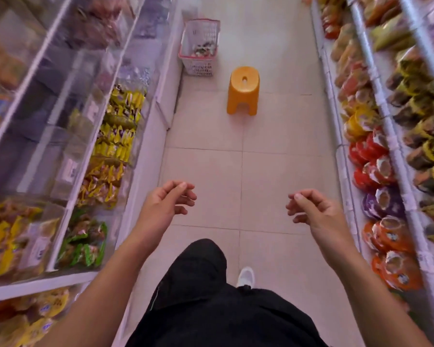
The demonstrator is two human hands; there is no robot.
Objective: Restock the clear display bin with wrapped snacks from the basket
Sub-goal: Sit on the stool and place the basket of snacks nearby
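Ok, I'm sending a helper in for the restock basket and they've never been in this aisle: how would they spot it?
Look down the tiled aisle floor to its far end. Past the orange stool, against the foot of the left shelving, stands the basket. It is the only white mesh basket with a red rim, with a few wrapped snacks inside.

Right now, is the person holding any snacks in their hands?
No. The left hand and right hand hang loosely curled over the floor, holding nothing. The wrapped snacks lie in the basket ahead.
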